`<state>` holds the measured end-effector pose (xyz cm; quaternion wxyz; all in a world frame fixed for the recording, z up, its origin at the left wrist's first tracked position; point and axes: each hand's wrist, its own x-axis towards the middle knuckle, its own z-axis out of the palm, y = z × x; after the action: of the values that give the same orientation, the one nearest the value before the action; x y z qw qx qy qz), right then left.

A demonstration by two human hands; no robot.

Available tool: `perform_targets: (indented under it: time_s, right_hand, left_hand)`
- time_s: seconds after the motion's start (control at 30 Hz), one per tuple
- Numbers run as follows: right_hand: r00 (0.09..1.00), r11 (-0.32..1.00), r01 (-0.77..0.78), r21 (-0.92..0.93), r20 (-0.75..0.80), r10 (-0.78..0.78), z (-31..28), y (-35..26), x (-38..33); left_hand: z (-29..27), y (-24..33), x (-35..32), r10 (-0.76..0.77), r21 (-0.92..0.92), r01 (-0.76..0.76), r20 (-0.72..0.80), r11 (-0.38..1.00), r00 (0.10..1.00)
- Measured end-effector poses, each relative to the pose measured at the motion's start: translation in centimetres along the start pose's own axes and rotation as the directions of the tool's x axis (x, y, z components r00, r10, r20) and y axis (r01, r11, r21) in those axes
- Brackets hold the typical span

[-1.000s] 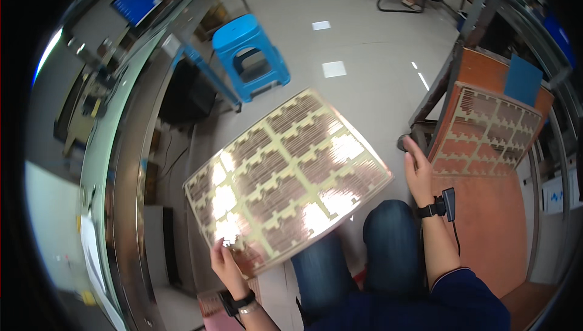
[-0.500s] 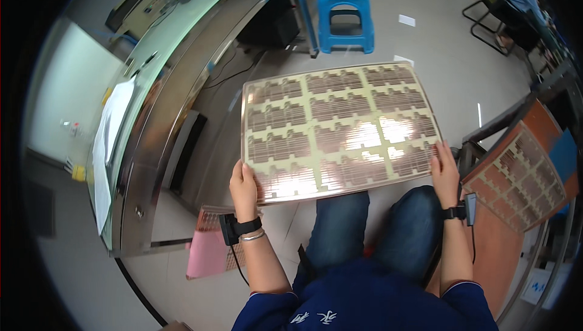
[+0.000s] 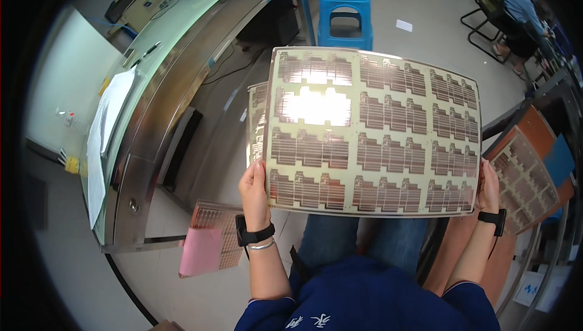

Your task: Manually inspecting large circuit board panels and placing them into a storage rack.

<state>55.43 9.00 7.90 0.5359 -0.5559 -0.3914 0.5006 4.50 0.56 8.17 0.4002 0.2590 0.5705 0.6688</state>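
A large rectangular circuit board panel, pale green with rows of copper patterns, is held tilted above my lap. My left hand grips its lower left edge, thumb in front. My right hand closes on its lower right edge, with fingers partly hidden behind it. Past the left edge shows a strip of a second patterned panel lying behind the first; most of it is hidden, and whether my left hand also grips it I cannot tell. Bright glare covers the front panel's upper left.
At left runs a glass-topped bench bearing white paper. Below it stands a copper-coloured panel with a pink sheet. A rack at right holds another patterned panel. A blue stool stands ahead; a seated person is far right.
The front panel has turned and come up closer, its face now toward me. A second panel's edge has come into sight behind it at left. My right hand has moved outward and down.
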Motion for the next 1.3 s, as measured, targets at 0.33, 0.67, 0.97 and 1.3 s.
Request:
perform_targets:
  time_s: [0.33, 0.67, 0.97, 1.3]
  right_hand:
    - [0.971, 0.953, 0.209, 0.221, 0.07, -0.229, -2.7, -0.9, -3.4]
    - [0.923, 0.92, 0.382, 0.087, -0.079, -0.376, -1.7, -6.0, -6.4]
    - [0.804, 0.651, 0.369, 0.663, 0.124, -0.581, 4.5, -10.9, -8.2]
    - [0.999, 0.791, 0.02, 0.612, 0.022, -0.043, 4.1, -7.0, -6.9]
  left_hand:
    - [-0.8, -1.0, -0.1, 0.006, -0.172, 0.015, 0.126, 0.985, 0.992]
    - [-0.4, 5.3, 0.4, 0.169, -0.194, -0.126, 0.227, 0.973, 0.959]
    - [0.1, 3.0, 2.5, 0.424, -0.396, -0.269, 0.38, 0.878, 0.822]
    - [5.1, 4.3, 0.1, 0.077, -0.587, 0.105, 0.276, 0.803, 0.958]
